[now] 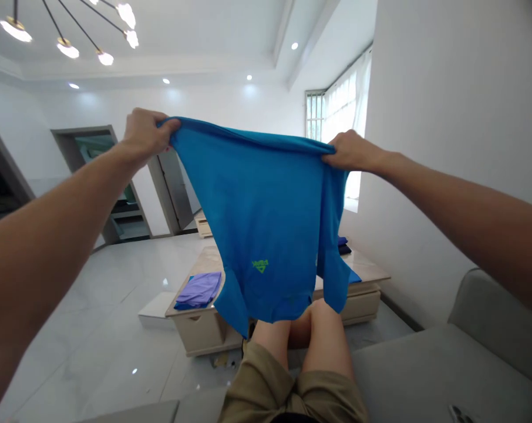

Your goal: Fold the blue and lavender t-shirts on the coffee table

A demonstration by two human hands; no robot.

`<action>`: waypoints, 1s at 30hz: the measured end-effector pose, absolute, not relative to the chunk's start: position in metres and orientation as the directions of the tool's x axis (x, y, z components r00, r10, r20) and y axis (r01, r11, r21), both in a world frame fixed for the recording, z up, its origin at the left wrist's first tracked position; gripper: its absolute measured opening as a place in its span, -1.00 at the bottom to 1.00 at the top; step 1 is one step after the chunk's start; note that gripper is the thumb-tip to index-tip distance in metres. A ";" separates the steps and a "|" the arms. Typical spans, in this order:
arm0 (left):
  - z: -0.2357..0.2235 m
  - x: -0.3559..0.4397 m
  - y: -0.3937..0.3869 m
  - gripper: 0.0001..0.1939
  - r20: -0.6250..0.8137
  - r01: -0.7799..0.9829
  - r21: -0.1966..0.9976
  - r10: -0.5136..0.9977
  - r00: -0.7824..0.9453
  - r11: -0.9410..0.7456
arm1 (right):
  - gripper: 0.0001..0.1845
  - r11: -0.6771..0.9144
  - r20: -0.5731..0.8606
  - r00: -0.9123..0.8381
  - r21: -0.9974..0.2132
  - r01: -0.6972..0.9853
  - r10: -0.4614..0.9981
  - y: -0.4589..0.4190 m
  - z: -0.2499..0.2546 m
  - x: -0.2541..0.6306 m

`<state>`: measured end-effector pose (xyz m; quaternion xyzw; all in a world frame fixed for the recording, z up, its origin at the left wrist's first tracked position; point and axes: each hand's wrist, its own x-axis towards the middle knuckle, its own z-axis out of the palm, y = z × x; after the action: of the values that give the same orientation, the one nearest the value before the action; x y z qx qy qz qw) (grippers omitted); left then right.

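A blue T-shirt [266,205] hangs upside down in the air, stretched between my two raised hands. Its hem is at the top, and the sleeves dangle at the lower left and lower right. A small green logo shows inverted near the bottom of the cloth. My left hand [149,132] is closed on the upper left corner, thumb over the edge. At the upper right corner, my right hand [349,151] pinches the fabric. Behind and below the shirt, folded purple clothing [202,289] lies on the left end of a coffee table [204,338].
Dark folded clothes [343,245] and a blue piece [353,275] lie at the table's right end. My bare knees are just under the shirt. I sit on a grey sofa [407,376] with a phone [460,413] on it. A white box-like object [154,311] stands left of the table.
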<state>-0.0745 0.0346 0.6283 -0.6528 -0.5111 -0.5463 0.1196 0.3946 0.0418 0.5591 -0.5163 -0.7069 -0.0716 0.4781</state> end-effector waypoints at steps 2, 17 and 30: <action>0.640 -0.094 0.025 -0.48 0.843 0.847 0.364 0.523 -0.123 -0.388 | -0.56 0.367 0.707 -0.045 -0.310 0.877 0.706 0.023 0.585 0.394; 0.598 -0.144 0.010 -0.54 0.723 0.928 0.341 0.673 -0.157 -0.150 | -0.78 0.563 0.581 -0.180 -0.589 0.580 0.794 -0.024 0.562 0.351; 0.348 0.039 -0.040 -0.50 0.021 -0.043 -0.760 -0.090 0.996 -0.648 | -0.72 0.703 0.689 -0.177 -0.632 0.327 0.703 0.047 0.510 0.207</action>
<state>0.0388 -0.0397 0.3476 -0.9074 0.0365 -0.0282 0.4178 0.2072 0.0475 0.5099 -0.3444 -0.7473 0.1735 0.5411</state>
